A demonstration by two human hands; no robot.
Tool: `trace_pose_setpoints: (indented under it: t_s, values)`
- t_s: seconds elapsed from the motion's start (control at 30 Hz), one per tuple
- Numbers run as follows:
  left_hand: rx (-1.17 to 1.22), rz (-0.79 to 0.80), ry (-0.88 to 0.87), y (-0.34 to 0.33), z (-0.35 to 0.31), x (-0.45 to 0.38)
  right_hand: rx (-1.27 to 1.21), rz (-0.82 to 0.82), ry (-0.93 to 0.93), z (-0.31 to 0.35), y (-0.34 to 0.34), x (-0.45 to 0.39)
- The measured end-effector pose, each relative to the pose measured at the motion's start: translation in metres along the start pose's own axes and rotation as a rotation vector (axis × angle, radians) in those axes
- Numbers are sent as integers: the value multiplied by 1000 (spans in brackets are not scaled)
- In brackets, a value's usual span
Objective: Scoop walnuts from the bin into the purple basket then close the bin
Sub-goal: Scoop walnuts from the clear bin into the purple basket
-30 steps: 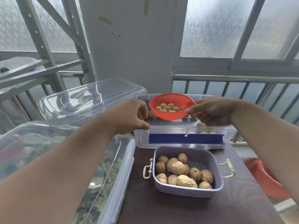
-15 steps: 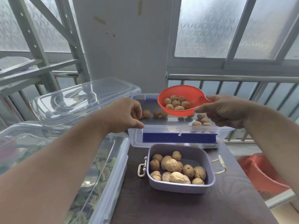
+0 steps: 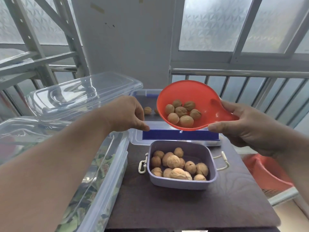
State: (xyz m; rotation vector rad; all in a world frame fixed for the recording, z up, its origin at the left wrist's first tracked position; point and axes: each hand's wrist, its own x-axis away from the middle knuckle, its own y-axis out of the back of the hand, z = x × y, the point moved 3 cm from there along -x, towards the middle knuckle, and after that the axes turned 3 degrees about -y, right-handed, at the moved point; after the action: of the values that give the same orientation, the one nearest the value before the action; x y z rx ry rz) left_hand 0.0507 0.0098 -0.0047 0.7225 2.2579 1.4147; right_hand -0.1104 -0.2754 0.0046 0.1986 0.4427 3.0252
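Fingers [image 3: 222, 127] of the right hand [image 3: 247, 129] are closed on the short handle of the orange scoop [image 3: 192, 104]: thumb below the handle, remaining fingers wrapped behind it. The scoop is held in the air, tilted toward the camera, above the near edge of the walnut bin [image 3: 175, 138]. Seven walnuts [image 3: 181, 113] lie in the scoop bowl.

Head view, left side: the left hand [image 3: 125, 114] pinches the front left rim of the walnut bin, thumb and fingers closed on the clear plastic edge. The bin is a clear container with a blue latch strip [image 3: 180, 136] along its near wall. It stands open, and a few loose walnuts are visible on its floor behind the left hand. A clear lid [image 3: 83, 96] rests tilted to the left of the bin, on top of a larger clear storage box [image 3: 103, 164] that holds green-patterned packets.

Head view, centre: the purple basket [image 3: 182, 164] stands on the dark tabletop [image 3: 167, 206], just in front of the bin and below the scoop. It holds about a dozen walnuts, and its white handles hang down at both sides.

Head view, right side: a red mesh basket [image 3: 267, 174] sits below the tabletop edge. A metal railing [image 3: 242, 74] and frosted windows are behind the bin.
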Motion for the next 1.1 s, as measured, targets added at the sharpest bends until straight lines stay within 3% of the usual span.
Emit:
trace_pose_setpoints:
  t_s: [0.5,1.1]
  values:
    - [39,-28,-32,-1,0,-2,398,-47,252,-19,-36,43]
    - [-7,-18,6,0,-2,1,819,-295,278,-13,-45,72]
